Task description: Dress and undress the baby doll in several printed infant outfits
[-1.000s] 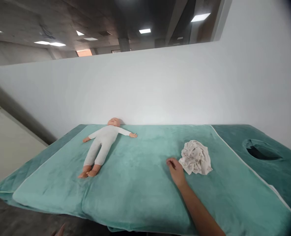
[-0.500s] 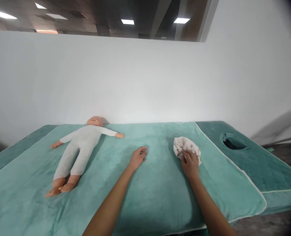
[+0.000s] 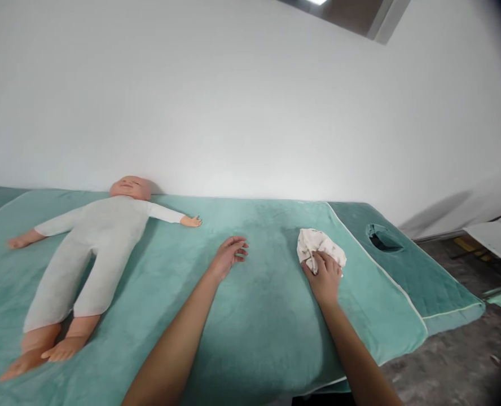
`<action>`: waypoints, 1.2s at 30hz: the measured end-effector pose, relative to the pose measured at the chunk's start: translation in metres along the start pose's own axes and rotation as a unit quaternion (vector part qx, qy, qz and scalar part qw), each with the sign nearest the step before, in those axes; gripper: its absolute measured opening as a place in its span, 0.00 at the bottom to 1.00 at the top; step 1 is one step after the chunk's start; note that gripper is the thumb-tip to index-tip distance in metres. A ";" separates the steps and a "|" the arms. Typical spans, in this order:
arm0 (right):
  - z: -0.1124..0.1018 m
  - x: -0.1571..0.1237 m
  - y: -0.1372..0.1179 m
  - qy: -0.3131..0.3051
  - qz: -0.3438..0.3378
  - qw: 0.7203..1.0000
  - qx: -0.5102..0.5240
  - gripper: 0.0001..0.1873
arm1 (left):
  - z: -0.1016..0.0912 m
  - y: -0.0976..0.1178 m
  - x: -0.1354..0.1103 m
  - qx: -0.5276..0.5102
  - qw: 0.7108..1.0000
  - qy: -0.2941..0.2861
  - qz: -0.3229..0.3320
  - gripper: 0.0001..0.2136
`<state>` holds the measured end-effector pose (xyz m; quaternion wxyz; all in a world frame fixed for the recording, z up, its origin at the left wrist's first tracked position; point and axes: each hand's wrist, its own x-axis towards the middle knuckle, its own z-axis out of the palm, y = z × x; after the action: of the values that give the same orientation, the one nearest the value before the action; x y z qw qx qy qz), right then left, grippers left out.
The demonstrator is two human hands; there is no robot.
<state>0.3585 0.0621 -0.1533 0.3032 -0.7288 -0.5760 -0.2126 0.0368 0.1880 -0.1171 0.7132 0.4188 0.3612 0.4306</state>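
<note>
My right hand point(image 3: 326, 282) grips the near side of a crumpled white cloth point(image 3: 316, 241) with small dark marks, which sits on the light green sheet point(image 3: 259, 327). Its fingers are bent into the folds and partly hidden by them. My left hand point(image 3: 229, 256) hovers over or rests on the sheet, holding nothing, with its fingers loosely bent and a little apart. To the left, a baby doll point(image 3: 96, 234) in a white bodysuit lies on its back, arms spread and bare feet toward me.
A darker green massage bed cover point(image 3: 428, 282) with a face hole point(image 3: 385, 238) extends to the right. Behind stands a white wall point(image 3: 233, 113). Grey floor point(image 3: 457, 355) and a white panel point(image 3: 498, 242) show at the right.
The view has tilted down and come nearer, so the doll appears larger and further left. My left fingers have spread slightly. My right hand stays on the cloth, its fingers more bent into it.
</note>
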 end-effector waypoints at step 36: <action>-0.209 0.163 -0.139 -0.159 0.128 0.689 0.696 0.21 | 0.021 0.018 -0.057 -0.058 0.980 -0.181 0.051 0.44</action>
<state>0.2720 0.0557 0.1332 0.6512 -0.3987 -0.4994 0.4093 0.0288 0.1352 -0.0836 0.7671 0.4656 0.1783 0.4038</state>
